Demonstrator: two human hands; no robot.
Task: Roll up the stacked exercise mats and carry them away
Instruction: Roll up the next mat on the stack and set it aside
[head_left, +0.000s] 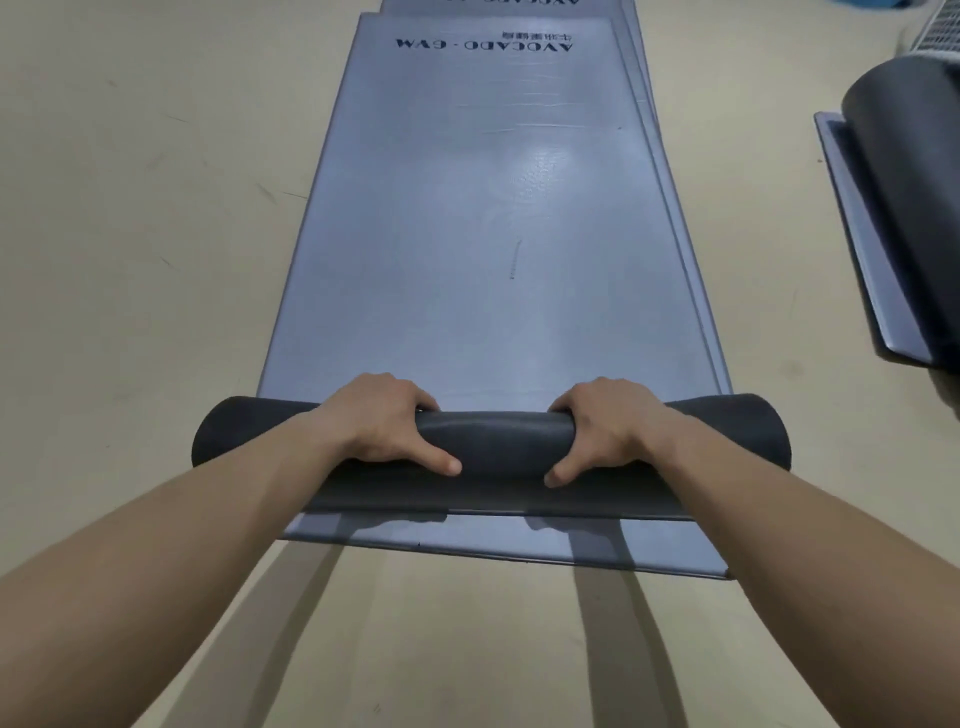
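A stack of flat blue-grey foam exercise mats (670, 558) lies lengthwise on the pale beige floor (130, 208), running away from the person. The near end of the topmost mat (493, 208) is wound into a dark grey roll (496, 434) that lies across the stack, its ends overhanging both sides.

The left hand (382, 421) and right hand (610, 426) grip this roll side by side near its middle. The fingers of each curl over the far side, where the roll hides their tips, and the thumbs press on the near face.

Only the stepped edges of the lower mats show along the right side and at the near end, so how many there are cannot be told. Dark lettering (485, 44) is printed at the far end of the topmost mat (upside down from here and partly hard to read). A second line of lettering beyond it is cut off by the top edge.

At the right edge, well apart from the stack, a large dark rolled mat (914, 156) rests on another flat blue-grey mat (857, 234), both cropped by the frame. A white grille (940, 31) shows in the top right corner, mostly out of view.
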